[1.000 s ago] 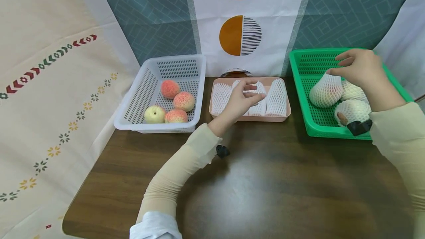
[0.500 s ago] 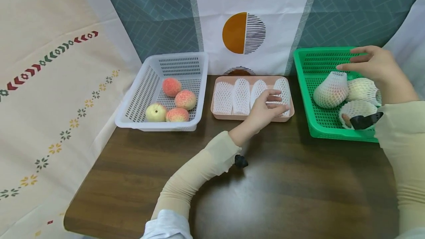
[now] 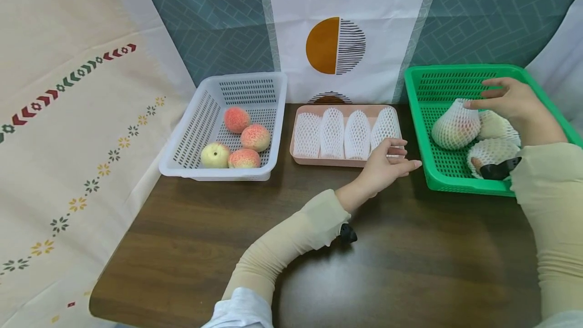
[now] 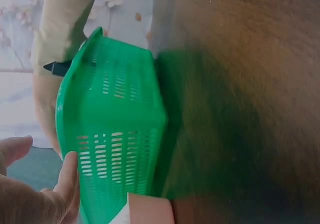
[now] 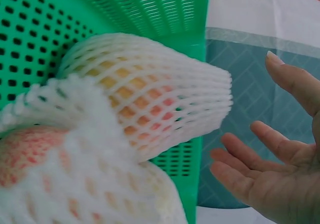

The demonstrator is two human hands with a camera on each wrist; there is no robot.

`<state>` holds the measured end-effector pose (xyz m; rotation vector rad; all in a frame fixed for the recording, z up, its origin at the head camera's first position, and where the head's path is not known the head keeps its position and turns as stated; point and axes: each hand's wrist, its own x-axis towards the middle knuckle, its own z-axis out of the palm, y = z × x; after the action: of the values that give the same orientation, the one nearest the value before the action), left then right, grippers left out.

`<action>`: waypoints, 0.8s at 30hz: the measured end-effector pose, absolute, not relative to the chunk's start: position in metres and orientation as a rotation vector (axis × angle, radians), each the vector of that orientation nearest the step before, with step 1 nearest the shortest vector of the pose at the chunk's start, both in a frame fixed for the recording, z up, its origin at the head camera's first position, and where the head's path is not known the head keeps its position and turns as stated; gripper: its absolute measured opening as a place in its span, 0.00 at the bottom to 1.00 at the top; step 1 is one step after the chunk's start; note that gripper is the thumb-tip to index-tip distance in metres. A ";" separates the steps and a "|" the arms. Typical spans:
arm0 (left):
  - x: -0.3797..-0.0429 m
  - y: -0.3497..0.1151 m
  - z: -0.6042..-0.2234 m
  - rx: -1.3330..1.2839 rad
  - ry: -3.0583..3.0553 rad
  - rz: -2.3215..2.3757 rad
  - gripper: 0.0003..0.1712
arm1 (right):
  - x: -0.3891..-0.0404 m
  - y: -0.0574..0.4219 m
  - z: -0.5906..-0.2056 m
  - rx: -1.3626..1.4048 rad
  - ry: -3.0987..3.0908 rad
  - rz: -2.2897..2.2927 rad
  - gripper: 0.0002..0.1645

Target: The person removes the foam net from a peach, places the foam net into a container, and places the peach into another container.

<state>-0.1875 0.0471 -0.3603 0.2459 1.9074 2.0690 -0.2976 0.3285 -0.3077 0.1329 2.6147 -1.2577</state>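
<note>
My right hand (image 3: 514, 101) hovers over the green basket (image 3: 421, 130), fingers apart and holding nothing. Just below its thumb, a peach in a white foam net (image 3: 457, 126) stands with the net's narrow end up. In the right wrist view, a gap separates the open fingers from the end of that foam net (image 5: 170, 98). Two more net-wrapped fruits lie beside it; red peach skin (image 5: 30, 151) shows through one net's opening. My left hand (image 3: 384, 167) is in the air at the pink tray's front right corner, fingers loosely extended, nothing in them.
The pink tray (image 3: 328, 161) holds several white foam nets (image 3: 357, 135) in a row. To the left, a white basket (image 3: 182, 153) contains several bare peaches (image 3: 255, 137), one of them pale yellow. All stand along the back of the brown wooden table (image 3: 319, 277), before a hung cloth.
My left hand has moved right and toward the front, from over the pink tray to its right corner. My right hand has drawn slightly right, away from the net's top.
</note>
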 end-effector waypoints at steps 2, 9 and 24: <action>-0.187 0.050 -0.362 0.234 1.877 2.079 0.29 | -0.298 0.329 -0.310 0.128 2.613 -1.248 0.58; -0.185 0.058 -0.364 0.183 1.788 2.133 0.30 | -0.301 0.333 -0.315 0.084 2.568 -1.167 0.60; -0.176 0.080 -0.366 0.072 1.616 2.181 0.30 | -0.303 0.337 -0.327 -0.015 2.480 -1.040 0.55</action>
<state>-0.1765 0.0799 -0.3661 0.0724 1.6155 2.1813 -0.3034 0.3365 -0.3272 -0.0147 2.4796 -1.0396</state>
